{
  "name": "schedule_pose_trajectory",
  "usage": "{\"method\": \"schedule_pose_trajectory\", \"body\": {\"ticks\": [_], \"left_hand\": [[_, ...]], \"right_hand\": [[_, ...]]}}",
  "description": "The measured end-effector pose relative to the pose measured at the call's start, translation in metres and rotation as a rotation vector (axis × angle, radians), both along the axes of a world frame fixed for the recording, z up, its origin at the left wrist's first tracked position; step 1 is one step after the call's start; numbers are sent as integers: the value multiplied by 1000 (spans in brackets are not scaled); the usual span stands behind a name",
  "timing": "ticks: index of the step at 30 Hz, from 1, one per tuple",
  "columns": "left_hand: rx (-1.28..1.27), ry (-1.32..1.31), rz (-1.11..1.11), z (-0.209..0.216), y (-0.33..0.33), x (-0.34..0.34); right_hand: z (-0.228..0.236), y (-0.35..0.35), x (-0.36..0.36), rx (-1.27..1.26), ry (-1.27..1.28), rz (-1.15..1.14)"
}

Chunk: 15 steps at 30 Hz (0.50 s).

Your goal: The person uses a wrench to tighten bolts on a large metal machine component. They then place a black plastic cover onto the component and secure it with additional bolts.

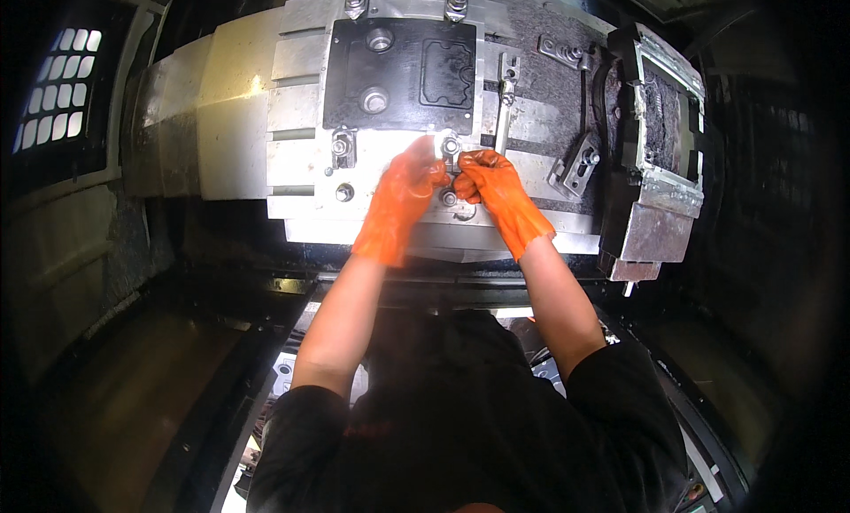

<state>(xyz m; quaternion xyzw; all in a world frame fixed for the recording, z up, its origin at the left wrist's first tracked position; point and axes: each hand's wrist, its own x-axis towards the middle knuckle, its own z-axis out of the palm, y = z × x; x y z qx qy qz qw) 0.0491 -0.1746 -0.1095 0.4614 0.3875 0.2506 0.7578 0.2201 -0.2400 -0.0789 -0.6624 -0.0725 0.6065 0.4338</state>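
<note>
Left hand (407, 181), orange-gloved, blurred, and right hand (498, 187) close together by bolted clamp (451, 146) at black plate's (412, 79) near-right corner. Right fingers (472, 162) curled; can't tell if either hand grips anything. Plate on slotted metal bed (292, 101).

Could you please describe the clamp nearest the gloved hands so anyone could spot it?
On the large silvery machine table, find the black rectangular plate marked by two silvery circles. The clamp sits at the plate's lower right corner in the picture, topped by a nut. Unlike the clamps at the other three corners, it has the orange-gloved left hand and right hand beside it.
</note>
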Motion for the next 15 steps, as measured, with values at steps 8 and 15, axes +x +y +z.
{"method": "schedule_pose_trajectory", "body": {"ticks": [8,15], "left_hand": [[-8,77,-62,9,9,-1],[-50,-65,-3,-6,4,-3]], "right_hand": [[3,0,-5,13,-6,6],[3,0,-5,11,23,-17]]}}
